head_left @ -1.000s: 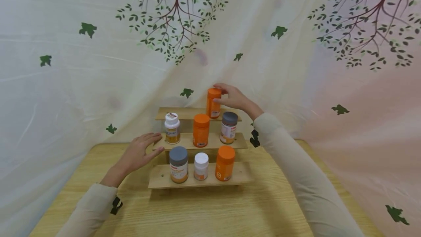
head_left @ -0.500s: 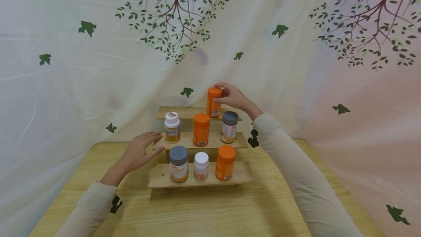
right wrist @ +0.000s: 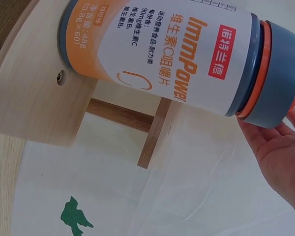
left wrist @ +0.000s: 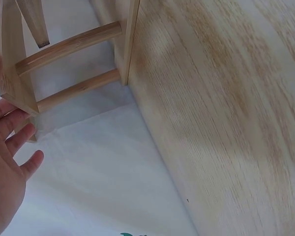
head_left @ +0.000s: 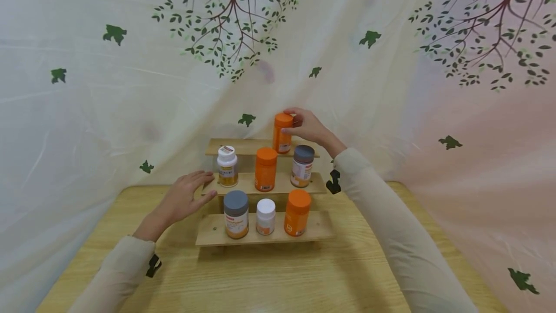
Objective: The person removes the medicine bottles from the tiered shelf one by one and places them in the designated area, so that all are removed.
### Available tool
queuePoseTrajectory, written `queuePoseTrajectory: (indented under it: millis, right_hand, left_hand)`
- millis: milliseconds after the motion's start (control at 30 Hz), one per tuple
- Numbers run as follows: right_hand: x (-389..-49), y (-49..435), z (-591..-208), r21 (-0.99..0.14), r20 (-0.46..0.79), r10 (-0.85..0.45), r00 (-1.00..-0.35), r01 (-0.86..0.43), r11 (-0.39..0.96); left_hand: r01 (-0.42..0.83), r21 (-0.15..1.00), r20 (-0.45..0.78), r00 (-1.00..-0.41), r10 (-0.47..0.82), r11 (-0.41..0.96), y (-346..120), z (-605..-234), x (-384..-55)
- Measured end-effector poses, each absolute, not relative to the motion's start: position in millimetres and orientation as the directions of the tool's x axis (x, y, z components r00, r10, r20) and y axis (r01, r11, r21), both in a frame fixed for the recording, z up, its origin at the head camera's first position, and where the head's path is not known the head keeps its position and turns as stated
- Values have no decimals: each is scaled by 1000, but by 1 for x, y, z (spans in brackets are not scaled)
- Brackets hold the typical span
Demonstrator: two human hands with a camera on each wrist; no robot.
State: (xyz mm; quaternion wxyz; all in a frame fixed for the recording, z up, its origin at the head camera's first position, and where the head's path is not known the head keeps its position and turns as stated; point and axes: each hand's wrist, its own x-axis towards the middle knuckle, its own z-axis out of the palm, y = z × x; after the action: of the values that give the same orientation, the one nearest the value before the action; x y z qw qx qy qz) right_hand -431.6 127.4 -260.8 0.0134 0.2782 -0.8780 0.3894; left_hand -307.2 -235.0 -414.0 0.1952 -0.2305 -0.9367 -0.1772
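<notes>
On the right end of the top shelf (head_left: 243, 147), my right hand (head_left: 309, 127) holds an upright orange pill bottle (head_left: 281, 135) between thumb and fingers. In the right wrist view the grey-capped bottle (right wrist: 152, 54) stands in front and hides most of what that hand (right wrist: 280, 147) holds. My left hand (head_left: 180, 200) touches the left end of the middle shelf (head_left: 243, 181), fingers loosely extended; the left wrist view shows the fingertips (left wrist: 19, 118) at the board's edge. Closest to it are a white-capped bottle (head_left: 228, 167) and a grey-capped bottle (head_left: 236, 216).
The three-step wooden stand sits on a wooden table (head_left: 269, 279). Its middle step also bears an orange bottle (head_left: 266, 170); the bottom step has a small white bottle (head_left: 266, 217) and another orange bottle (head_left: 298, 214). A leaf-print curtain (head_left: 182, 100) hangs close behind.
The whole head view has shifted up very slightly. Both hands and all bottles keep their places on the stand.
</notes>
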Motion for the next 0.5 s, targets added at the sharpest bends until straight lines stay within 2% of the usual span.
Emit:
queuePoseTrajectory:
  millis: [500]
  right_hand:
    - [-434, 132, -264, -674, 274, -430, -860, -491, 553]
  left_hand:
    - [509, 238, 464, -808, 363, 827, -237, -416, -307]
